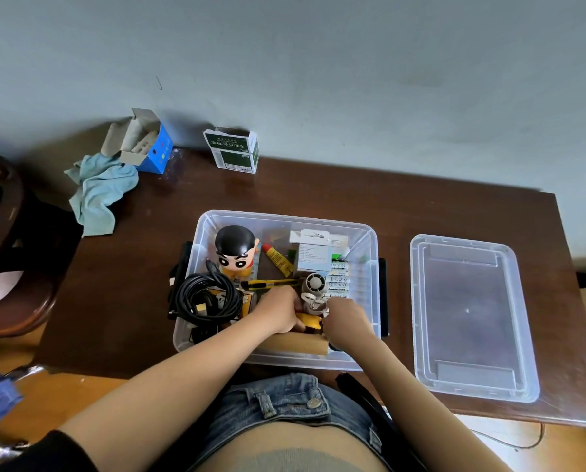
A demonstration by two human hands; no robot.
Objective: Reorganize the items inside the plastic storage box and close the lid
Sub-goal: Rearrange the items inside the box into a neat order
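Your left hand (pixel 278 310) and right hand (pixel 347 320) both grasp small items, hard to identify, inside the storage box (pixel 369 267); its lid (pixel 472 318) lies beside it.

Both hands reach into the clear storage box (pixel 369 267), where the fingertips of the left hand (pixel 278 310) and right hand (pixel 347 321) are out of sight among the contents, so neither grip can be judged. A yellow object (pixel 309 322) between them is mostly covered. Print on the white carton (pixel 313 255) is too small to read. A chair (pixel 2 240) is cut off at the left edge.
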